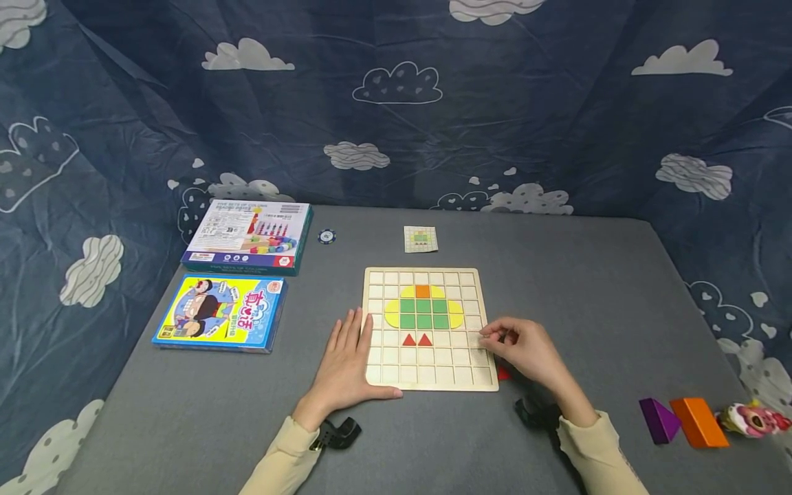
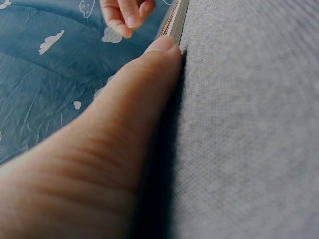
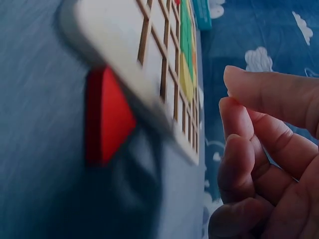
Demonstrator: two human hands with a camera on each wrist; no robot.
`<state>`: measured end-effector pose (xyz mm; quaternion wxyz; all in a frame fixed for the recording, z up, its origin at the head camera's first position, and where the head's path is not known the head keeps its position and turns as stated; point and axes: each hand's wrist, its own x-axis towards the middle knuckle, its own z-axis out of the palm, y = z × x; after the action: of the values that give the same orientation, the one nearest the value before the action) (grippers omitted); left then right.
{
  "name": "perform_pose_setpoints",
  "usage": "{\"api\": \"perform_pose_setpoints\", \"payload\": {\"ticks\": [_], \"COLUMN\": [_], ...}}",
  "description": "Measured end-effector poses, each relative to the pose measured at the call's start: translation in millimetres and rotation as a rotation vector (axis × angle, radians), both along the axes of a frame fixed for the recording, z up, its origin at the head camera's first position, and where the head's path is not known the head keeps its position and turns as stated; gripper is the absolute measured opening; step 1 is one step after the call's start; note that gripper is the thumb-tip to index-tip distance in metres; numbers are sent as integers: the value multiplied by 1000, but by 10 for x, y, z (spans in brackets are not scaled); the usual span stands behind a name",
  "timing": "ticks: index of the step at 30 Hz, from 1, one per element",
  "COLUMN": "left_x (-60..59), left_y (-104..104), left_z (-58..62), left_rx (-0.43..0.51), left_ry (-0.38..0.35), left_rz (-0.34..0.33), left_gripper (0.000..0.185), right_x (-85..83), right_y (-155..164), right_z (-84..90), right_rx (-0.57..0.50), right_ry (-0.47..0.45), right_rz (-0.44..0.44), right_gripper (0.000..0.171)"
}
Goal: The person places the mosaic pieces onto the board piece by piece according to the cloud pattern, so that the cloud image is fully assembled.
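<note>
Fingers of the right hand [image 1: 526, 350] curled, tips drawn together over the right edge of the wooden grid board [image 1: 377, 375], near its lower right corner; whether anything is pinched between them cannot be told, and the right wrist view shows only bent fingers [image 3: 239, 164] with nothing plainly held. Left hand [image 1: 349, 364] flat and relaxed, fingers straight, lying across the board's lower left corner with the thumb [image 2: 144, 79] pressed along its near edge. Board flat on the grey table [image 1: 557, 275], between the two hands. On the board: a green block of squares [image 1: 423, 313] in the middle, flanked by yellow rounded pieces [image 1: 392, 313], topped by an orange square [image 1: 423, 291], with two red triangles [image 1: 416, 339] side by side just below. Another red triangle [image 3: 107, 117] on the table, tucked against the board's lower right corner, just beneath the right hand. Farther out, a small pattern card [image 1: 421, 238] beyond the board's far edge, and a blue round chip [image 1: 326, 236] to its left. Two boxes on the left: a yellow and blue box [image 1: 219, 313] nearer, a white and teal box [image 1: 247, 236] behind it. At the right edge, a purple wedge [image 1: 658, 419] touching an orange block [image 1: 699, 421], with a pink flowered object [image 1: 751, 419] just beside. Dark blue cloud-print cloth [image 1: 396, 137] behind.
</note>
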<state>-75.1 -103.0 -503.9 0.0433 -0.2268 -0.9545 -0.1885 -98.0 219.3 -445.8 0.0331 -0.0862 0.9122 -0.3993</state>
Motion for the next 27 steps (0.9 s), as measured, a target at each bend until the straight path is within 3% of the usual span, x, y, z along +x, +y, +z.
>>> {"api": "perform_pose_setpoints", "payload": {"ticks": [9,15,27], "left_x": [4,0,0], "left_y": [9,6,6], "left_z": [19,9,0], "left_rx": [-30,-26,-32], "left_ry": [-30,-21,-27], "left_rz": [12,7,12], "left_gripper": [133,133,133], "right_x": [119,183,256], "right_y": [240,337,419], "right_z": [-60,-106,-99], "right_rx": [-30,19,59], "right_ry": [-72,-99,-80], "right_rz": [44,81,183], "right_gripper": [17,19,27]}}
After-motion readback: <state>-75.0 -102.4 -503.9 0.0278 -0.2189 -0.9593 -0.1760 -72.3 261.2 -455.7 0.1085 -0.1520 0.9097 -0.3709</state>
